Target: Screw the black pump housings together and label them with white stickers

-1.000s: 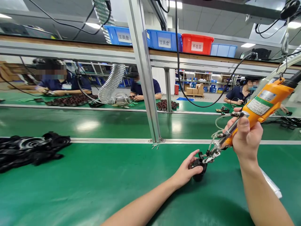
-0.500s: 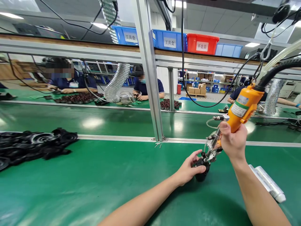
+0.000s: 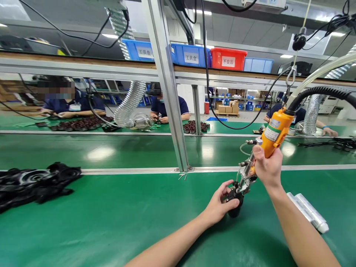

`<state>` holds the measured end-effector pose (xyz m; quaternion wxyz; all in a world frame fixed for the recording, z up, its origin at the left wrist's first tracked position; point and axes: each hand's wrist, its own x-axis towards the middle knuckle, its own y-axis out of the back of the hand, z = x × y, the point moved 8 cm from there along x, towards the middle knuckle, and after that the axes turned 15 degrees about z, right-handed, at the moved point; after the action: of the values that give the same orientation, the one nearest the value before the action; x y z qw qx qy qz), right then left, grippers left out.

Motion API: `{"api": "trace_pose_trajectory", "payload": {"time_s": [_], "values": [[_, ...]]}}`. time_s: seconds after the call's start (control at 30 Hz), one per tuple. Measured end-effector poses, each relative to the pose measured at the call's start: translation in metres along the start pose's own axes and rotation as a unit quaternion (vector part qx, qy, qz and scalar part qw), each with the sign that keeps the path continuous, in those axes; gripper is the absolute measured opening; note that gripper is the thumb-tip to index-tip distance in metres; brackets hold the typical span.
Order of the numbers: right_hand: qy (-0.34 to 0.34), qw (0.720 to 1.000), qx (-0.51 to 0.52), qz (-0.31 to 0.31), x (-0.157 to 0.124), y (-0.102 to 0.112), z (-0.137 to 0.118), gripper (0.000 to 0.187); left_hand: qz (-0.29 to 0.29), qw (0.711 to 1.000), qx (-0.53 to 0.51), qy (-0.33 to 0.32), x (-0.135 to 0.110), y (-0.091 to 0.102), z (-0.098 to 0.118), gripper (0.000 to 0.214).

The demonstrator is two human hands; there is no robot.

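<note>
Left hand (image 3: pixel 219 205) wrapped around a small black part (image 3: pixel 236 203), thumb over the top and fingers curled on its far side. The part stands on the green bench (image 3: pixel 111 222), front right of centre, just below the tool tip.

Right hand (image 3: pixel 267 168) closed around the lower body of an orange screwdriver (image 3: pixel 274 133), which is held tilted with its top leaning right and away. Its metal nose (image 3: pixel 244 182) points down-left onto the top of the black part. It looks to be touching, but the contact spot is too small to be sure. A thick black cable (image 3: pixel 319 91) and a clear hose (image 3: pixel 322 70) run up and right from the top of the screwdriver.

On the bench:
- pile of black parts (image 3: pixel 33 183) at the far left, well apart from the hands
- two white tubes (image 3: pixel 307 212) lying side by side, just right of the right forearm
- a few loose screws (image 3: pixel 182 176) at the foot of the metal post (image 3: pixel 169 92)

The post stands behind the hands, centre frame. On the overhead shelf are blue bins (image 3: pixel 190 55) and one red bin (image 3: pixel 228 59), all labelled. A silver duct hose (image 3: pixel 130 104) hangs down left of the post. Other people sit at the far bench (image 3: pixel 125 129), with their hands on dark small parts there.
</note>
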<state>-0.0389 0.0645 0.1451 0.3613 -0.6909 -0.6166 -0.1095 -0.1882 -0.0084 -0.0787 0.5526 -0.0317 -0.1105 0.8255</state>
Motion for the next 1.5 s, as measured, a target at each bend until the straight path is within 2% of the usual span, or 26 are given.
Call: {"api": "trace_pose_trajectory", "payload": {"time_s": [0.07,0.13,0.27,0.33,0.5,0.57,0.67,0.7,0.8,0.87,1.03,1.2,1.5], "values": [[0.014,1.000,0.014,0.015,0.008,0.008,-0.006,0.052,0.036,0.999,0.001,-0.023,-0.003,0.003,0.000,0.093],[0.046,0.998,0.027,0.035,0.017,0.021,-0.017,0.051,0.048,0.998,-0.025,-0.033,-0.003,0.004,0.001,0.099],[0.069,0.996,0.009,0.059,0.029,0.045,-0.026,0.045,-0.029,0.994,-0.098,0.031,0.001,-0.003,-0.003,0.105],[0.058,0.997,0.003,0.048,0.029,0.048,-0.024,0.043,-0.040,0.993,-0.103,0.051,0.004,-0.003,-0.006,0.103],[0.011,0.999,0.040,0.016,0.024,0.038,-0.016,0.049,0.042,0.996,-0.076,-0.011,0.006,0.007,0.001,0.092],[-0.003,0.998,0.061,0.009,0.023,0.035,-0.017,0.051,0.027,0.997,-0.078,-0.010,0.004,0.003,0.004,0.086],[-0.009,0.997,0.072,0.002,0.022,0.034,-0.019,0.054,-0.033,0.995,-0.088,0.029,0.001,-0.010,0.002,0.082],[-0.007,0.998,0.067,0.003,0.022,0.035,-0.020,0.055,-0.032,0.996,-0.083,0.028,0.001,-0.010,0.003,0.080],[0.001,0.998,0.057,0.011,0.022,0.039,-0.020,0.054,0.036,0.998,-0.041,-0.029,0.003,0.000,0.011,0.080],[0.009,0.998,0.058,0.014,0.021,0.039,-0.020,0.053,0.058,0.997,-0.020,-0.050,0.003,0.004,0.013,0.081],[0.007,0.997,0.075,0.006,0.017,0.030,-0.017,0.049,0.027,1.000,-0.007,-0.005,0.001,0.000,0.006,0.062],[-0.018,0.996,0.082,-0.014,0.014,0.022,-0.010,0.051,0.026,1.000,0.000,0.001,0.001,-0.002,0.010,0.059],[-0.011,0.998,0.049,-0.025,0.013,0.020,-0.011,0.050,0.021,1.000,0.019,-0.002,0.001,-0.003,0.014,0.056]]}}
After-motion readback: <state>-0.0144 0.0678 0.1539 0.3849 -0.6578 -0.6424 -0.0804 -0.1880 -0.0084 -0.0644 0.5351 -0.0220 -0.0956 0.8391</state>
